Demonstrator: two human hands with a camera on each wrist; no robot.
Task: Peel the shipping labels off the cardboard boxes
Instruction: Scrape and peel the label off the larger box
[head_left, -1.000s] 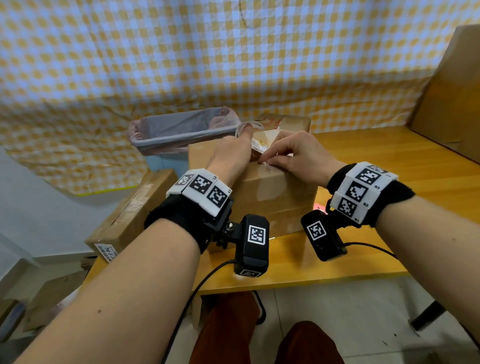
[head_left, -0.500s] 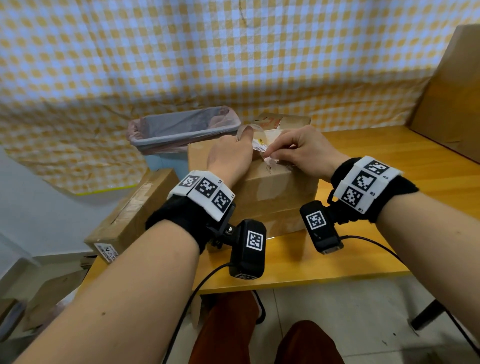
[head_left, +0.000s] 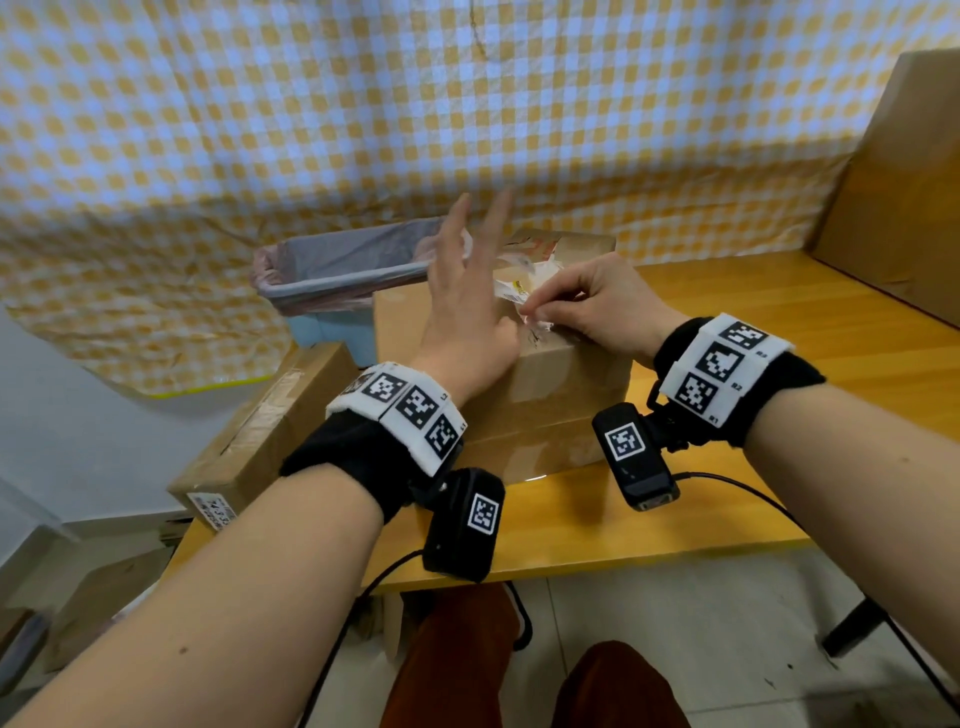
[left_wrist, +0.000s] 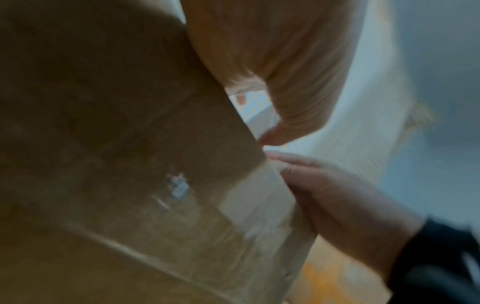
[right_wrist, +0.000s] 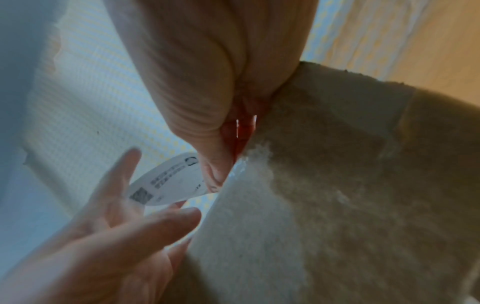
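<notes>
Your left hand (head_left: 470, 306) hovers spread and empty over the cardboard box (head_left: 540, 374) on the surface (head_left: 779, 405); your right hand (head_left: 597, 306) pinches the half-lifted shipping label (head_left: 514, 283) on the box's top. It looks thin and tear-prone: grip near the stuck edge. Behind the box, the lined bin's (head_left: 337, 270) contents are hidden.
</notes>
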